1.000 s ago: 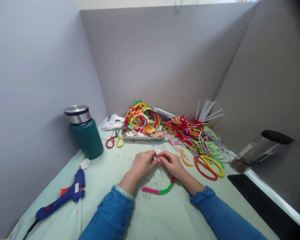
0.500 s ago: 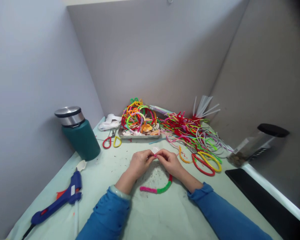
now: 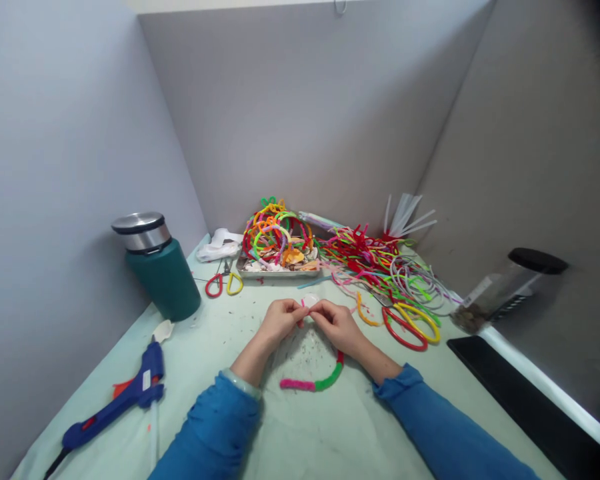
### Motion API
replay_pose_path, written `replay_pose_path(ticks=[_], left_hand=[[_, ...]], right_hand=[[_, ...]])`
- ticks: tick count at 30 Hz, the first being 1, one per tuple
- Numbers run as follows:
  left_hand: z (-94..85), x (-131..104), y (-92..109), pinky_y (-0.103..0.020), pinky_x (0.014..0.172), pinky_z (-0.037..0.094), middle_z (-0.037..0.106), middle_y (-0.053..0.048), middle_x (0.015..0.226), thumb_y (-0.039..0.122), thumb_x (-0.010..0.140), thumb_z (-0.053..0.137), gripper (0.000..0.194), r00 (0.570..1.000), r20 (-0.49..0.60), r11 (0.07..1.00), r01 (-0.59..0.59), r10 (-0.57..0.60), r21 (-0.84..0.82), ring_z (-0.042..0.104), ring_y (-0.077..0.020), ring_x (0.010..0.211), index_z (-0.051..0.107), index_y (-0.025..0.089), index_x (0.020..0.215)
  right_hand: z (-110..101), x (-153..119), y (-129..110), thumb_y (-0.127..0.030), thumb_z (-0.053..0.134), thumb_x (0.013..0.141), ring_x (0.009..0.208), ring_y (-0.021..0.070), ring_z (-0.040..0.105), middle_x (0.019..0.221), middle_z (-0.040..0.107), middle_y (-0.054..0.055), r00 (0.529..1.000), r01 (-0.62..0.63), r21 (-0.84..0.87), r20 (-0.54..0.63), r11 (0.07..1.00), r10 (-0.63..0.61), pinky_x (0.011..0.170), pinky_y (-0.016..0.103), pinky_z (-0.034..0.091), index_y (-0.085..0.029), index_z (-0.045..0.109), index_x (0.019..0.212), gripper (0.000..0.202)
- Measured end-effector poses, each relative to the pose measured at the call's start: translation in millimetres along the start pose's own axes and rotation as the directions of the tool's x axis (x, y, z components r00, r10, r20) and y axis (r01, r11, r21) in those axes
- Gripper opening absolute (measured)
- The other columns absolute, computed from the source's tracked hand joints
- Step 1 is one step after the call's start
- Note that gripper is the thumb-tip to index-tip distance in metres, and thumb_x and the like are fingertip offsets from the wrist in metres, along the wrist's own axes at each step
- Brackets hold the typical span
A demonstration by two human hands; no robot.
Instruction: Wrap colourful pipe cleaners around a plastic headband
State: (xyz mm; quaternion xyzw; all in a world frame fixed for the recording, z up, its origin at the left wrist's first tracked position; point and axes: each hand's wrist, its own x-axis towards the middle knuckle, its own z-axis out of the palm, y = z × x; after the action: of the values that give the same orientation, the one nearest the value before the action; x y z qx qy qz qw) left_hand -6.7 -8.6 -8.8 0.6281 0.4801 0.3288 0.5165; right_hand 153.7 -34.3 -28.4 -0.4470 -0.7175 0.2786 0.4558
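Observation:
Both hands meet at the middle of the table, fingertips nearly touching. My left hand (image 3: 281, 320) pinches the end of a pink fuzzy strip (image 3: 303, 303), whose tip pokes up past the fingers. Beside it my right hand (image 3: 336, 325) is closed in a pinch at the same strip; most of the strip is hidden by the fingers. Just behind the fingertips lies a small white round piece (image 3: 311, 299). A curved pipe cleaner in pink, green and red (image 3: 327, 382) extends from under my right hand toward the front.
A blue glue gun (image 3: 125, 400) and a green bottle (image 3: 167, 280) are at left. Behind stand a tray (image 3: 280, 273) of fuzzy rings and a tangle of pipe cleaners (image 3: 370, 250). Scissors (image 3: 411, 325), a clear jar (image 3: 503, 293) and a black strip (image 3: 520, 393) are at right.
The fingertips have shifted slightly, and the pink tip now points up above my left fingers. The curved pipe cleaner sits almost where it was.

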Motion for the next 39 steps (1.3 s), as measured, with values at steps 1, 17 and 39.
replay_pose_path(ticks=[1,17,39], left_hand=[[-0.3,0.4,-0.6,-0.02,0.039,0.024,0.053,0.002,0.051,0.045,0.074,0.053,0.033,0.999,-0.026,0.997,-0.04,0.041,0.058,0.034,-0.0058,0.036,0.056,0.013,0.066],[-6.0,-6.3,0.4,-0.027,0.079,0.046,0.064,-0.007,0.099,0.014,0.083,0.048,0.026,0.767,0.056,0.583,-0.53,0.639,0.616,0.059,-0.016,0.09,0.065,0.021,0.101],[-0.6,-1.6,2.5,-0.022,0.063,0.043,0.065,-0.003,0.068,0.018,0.076,0.055,0.014,0.933,-0.061,0.874,-0.307,0.354,0.376,0.057,-0.0127,0.065,0.069,0.016,0.079]], right_hand=[[0.0,0.9,1.1,-0.025,0.049,0.083,0.062,0.0127,0.053,0.069,0.061,0.001,1.0,-0.02,0.011,-0.013,1.0,0.02,0.059,0.023,0.04,-0.016,0.063,0.082,0.016],[-3.1,6.5,9.4,-0.028,0.053,0.079,0.048,0.0086,0.038,0.052,0.043,-0.005,0.982,-0.165,0.208,-0.059,0.964,0.18,0.041,0.019,0.029,-0.017,0.059,0.077,0.013],[-2.1,2.9,8.8,-0.028,0.054,0.079,0.058,0.0104,0.048,0.065,0.057,-0.001,0.992,-0.094,0.18,-0.06,0.979,0.107,0.053,0.021,0.037,-0.016,0.061,0.078,0.014]])
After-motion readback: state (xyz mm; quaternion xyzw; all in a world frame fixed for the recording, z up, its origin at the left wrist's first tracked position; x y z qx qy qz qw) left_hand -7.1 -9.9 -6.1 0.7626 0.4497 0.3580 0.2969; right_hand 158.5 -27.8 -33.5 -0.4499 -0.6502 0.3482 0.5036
